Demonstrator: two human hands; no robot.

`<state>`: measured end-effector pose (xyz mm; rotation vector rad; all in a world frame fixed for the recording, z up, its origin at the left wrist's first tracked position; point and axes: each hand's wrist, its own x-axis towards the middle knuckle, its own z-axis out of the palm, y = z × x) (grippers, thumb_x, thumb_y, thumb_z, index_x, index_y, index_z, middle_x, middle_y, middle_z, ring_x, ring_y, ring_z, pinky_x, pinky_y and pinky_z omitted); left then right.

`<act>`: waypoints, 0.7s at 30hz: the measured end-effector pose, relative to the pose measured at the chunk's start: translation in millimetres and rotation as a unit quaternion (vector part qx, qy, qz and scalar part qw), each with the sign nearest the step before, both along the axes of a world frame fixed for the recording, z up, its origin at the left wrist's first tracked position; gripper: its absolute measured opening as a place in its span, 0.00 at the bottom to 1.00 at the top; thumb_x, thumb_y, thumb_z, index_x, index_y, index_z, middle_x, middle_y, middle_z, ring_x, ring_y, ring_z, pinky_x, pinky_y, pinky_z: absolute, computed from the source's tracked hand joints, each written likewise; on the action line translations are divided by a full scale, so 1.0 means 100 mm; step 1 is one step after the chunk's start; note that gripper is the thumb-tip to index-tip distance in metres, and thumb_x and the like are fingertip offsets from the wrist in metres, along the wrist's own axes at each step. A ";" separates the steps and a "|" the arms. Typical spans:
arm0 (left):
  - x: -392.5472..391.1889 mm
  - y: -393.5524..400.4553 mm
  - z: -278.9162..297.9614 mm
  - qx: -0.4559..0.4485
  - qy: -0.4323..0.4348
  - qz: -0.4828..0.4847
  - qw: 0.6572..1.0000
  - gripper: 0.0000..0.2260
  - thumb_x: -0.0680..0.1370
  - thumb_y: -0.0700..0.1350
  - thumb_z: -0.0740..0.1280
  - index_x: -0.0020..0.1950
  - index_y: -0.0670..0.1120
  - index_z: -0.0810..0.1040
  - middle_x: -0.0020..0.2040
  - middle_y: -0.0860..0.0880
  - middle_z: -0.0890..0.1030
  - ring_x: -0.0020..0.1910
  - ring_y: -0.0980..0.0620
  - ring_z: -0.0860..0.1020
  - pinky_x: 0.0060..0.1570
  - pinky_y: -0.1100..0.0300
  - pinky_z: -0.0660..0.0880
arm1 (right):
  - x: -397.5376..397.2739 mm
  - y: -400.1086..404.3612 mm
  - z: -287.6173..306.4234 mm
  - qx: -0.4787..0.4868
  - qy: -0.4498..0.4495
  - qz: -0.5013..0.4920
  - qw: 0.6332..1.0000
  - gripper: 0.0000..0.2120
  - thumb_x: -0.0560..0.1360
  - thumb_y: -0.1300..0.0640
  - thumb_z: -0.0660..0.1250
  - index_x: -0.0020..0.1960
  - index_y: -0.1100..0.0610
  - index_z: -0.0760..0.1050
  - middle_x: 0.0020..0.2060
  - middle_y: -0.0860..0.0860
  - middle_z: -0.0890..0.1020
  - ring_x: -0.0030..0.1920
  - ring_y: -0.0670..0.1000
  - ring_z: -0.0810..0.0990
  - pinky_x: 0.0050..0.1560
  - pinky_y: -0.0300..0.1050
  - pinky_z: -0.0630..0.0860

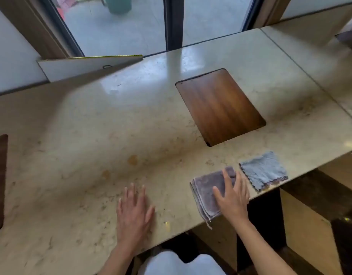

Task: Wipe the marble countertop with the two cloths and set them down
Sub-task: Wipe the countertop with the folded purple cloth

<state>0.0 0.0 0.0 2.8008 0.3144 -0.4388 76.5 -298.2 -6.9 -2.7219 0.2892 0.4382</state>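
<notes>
Soft daylight, window glare, slight blur

Glass doors (121,28) with dark frames behind the surface; grey paved floor (115,34) outside, teal bin (118,3) at top. Wood-panelled wall (32,26) left. Daylight glare on polished stone. Dark wooden inset panel (220,106) right of centre.

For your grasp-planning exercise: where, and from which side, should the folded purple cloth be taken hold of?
Probably from above at the purple cloth near edge, pinching the stacked layers that overhang the marble countertop lip. The right hand already lies flat on its right half; the folded layers are exposed at that edge.
</notes>
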 end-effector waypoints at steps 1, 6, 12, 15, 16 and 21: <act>-0.02 0.02 -0.06 0.007 0.020 0.003 1.000 0.36 0.76 0.69 0.35 0.81 0.54 0.43 0.82 0.46 0.41 0.80 0.47 0.38 0.78 0.45 0.42 | 0.00 0.03 0.00 -0.029 0.010 0.015 0.999 0.34 0.79 0.36 0.58 0.81 0.41 0.51 0.81 0.57 0.50 0.80 0.62 0.47 0.77 0.64 0.51; -0.10 0.06 -0.25 0.021 0.031 0.000 0.999 0.32 0.78 0.68 0.37 0.79 0.56 0.32 0.79 0.51 0.27 0.77 0.51 0.28 0.76 0.46 0.32 | -0.09 0.25 -0.02 -0.077 -0.009 0.074 0.994 0.38 0.74 0.28 0.44 0.81 0.41 0.53 0.81 0.59 0.51 0.79 0.66 0.50 0.75 0.66 0.51; -0.08 0.07 -0.25 0.028 0.039 0.003 0.999 0.32 0.79 0.67 0.40 0.79 0.57 0.33 0.80 0.51 0.30 0.78 0.51 0.30 0.74 0.49 0.28 | -0.13 0.51 -0.04 -0.119 -0.023 0.086 0.989 0.38 0.72 0.27 0.49 0.78 0.43 0.63 0.78 0.65 0.61 0.75 0.70 0.59 0.69 0.67 0.59; -0.08 0.08 -0.26 0.033 0.035 0.002 0.999 0.31 0.80 0.66 0.41 0.79 0.57 0.34 0.81 0.50 0.32 0.79 0.51 0.31 0.74 0.50 0.28 | -0.03 0.47 -0.07 -0.128 -0.030 0.084 0.988 0.35 0.74 0.30 0.50 0.76 0.43 0.67 0.76 0.63 0.64 0.72 0.68 0.63 0.64 0.64 0.63; -0.09 0.09 -0.26 0.026 0.033 0.002 0.999 0.31 0.81 0.66 0.42 0.79 0.58 0.34 0.81 0.50 0.32 0.79 0.51 0.31 0.74 0.51 0.28 | 0.01 0.43 -0.08 -0.129 -0.038 0.087 0.987 0.33 0.75 0.32 0.51 0.75 0.44 0.68 0.76 0.61 0.65 0.72 0.66 0.65 0.63 0.63 0.65; -0.08 0.16 -0.23 -0.012 0.010 -0.003 1.000 0.30 0.82 0.62 0.48 0.80 0.60 0.38 0.82 0.52 0.36 0.79 0.53 0.33 0.74 0.55 0.27 | 0.14 0.50 -0.13 -0.132 -0.072 0.081 0.985 0.27 0.78 0.44 0.57 0.74 0.52 0.72 0.75 0.56 0.69 0.70 0.64 0.69 0.57 0.59 0.70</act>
